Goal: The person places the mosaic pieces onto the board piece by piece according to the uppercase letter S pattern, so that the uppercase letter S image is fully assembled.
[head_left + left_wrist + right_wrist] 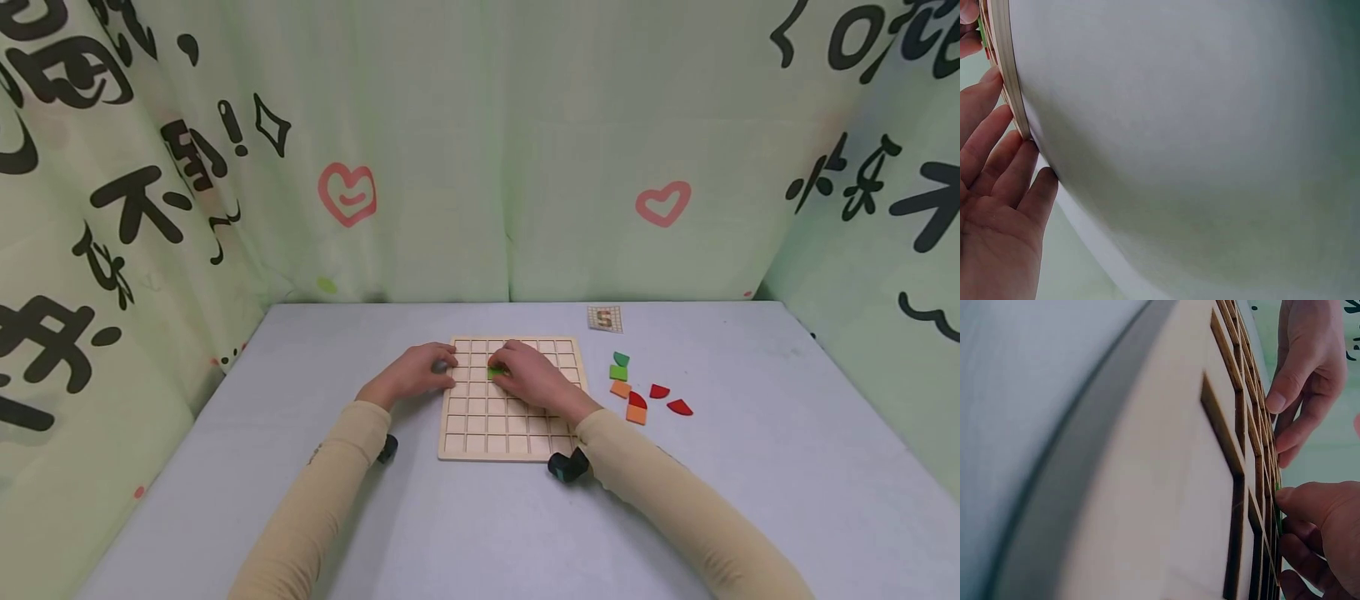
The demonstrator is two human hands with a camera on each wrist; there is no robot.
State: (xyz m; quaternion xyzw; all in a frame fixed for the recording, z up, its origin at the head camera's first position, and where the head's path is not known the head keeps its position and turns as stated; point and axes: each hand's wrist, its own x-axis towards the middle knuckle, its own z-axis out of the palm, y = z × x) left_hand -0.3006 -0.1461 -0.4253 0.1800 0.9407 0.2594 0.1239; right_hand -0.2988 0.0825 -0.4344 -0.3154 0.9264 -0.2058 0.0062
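A pale wooden grid board point(487, 447) lies on the table. My left hand point(415, 372) is at its left edge, thumb at the top rim and other fingertips along the side, as the left wrist view shows. Over the upper middle of the board, my right hand point(534, 380) pinches a small green piece point(493, 373) between thumb and fingers, right at the grid cells. Part of that piece is hidden by the fingers. A bit of orange-red shows just above it, mostly covered by the hand. In the right wrist view the green piece point(1278, 499) shows beside the thumb.
Right of the board lie loose pieces: a green quarter-round point(621, 359), a green square point(618, 372), orange squares point(636, 414) and several red rounded ones point(680, 407). A small pattern card point(604, 318) lies near the table's back edge. Printed curtains point(510, 150) enclose the table.
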